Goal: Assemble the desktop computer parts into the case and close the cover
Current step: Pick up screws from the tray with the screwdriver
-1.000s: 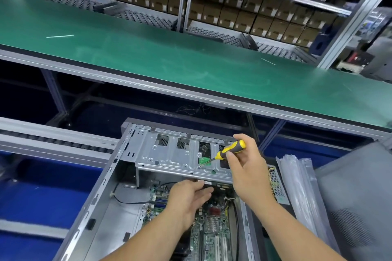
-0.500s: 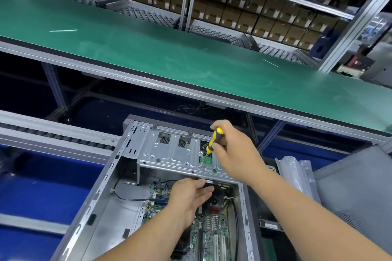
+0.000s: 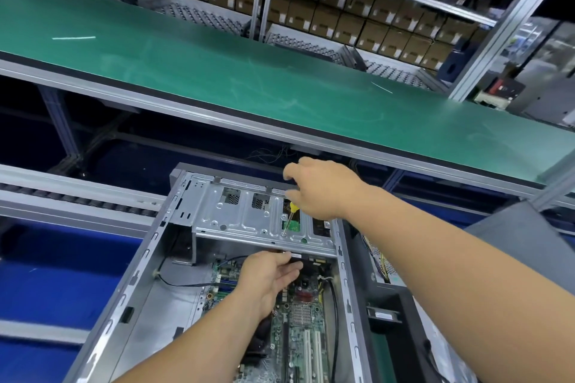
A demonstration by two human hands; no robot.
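Note:
An open grey computer case [image 3: 146, 261] lies below me with its green motherboard [image 3: 298, 339] exposed. Across its far end spans a silver drive cage [image 3: 239, 221]. My right hand [image 3: 323, 190] grips a yellow-and-black screwdriver [image 3: 291, 214] from above; the shaft stands nearly upright with its tip on a screw hole near the cage's front edge. My left hand [image 3: 267, 280] reaches under the cage's front edge, its fingers against a dark part there whose shape is mostly hidden.
A power supply with bundled wires [image 3: 379, 261] lies right of the case, beside a grey cover panel [image 3: 522, 242]. A green bench top [image 3: 249, 71] runs across above. A roller conveyor [image 3: 77, 196] passes on the left, over a blue surface [image 3: 46, 286].
My right hand has swung the screwdriver from a slanted hold to nearly upright and set its tip on the cage. The left hand has stayed under the cage.

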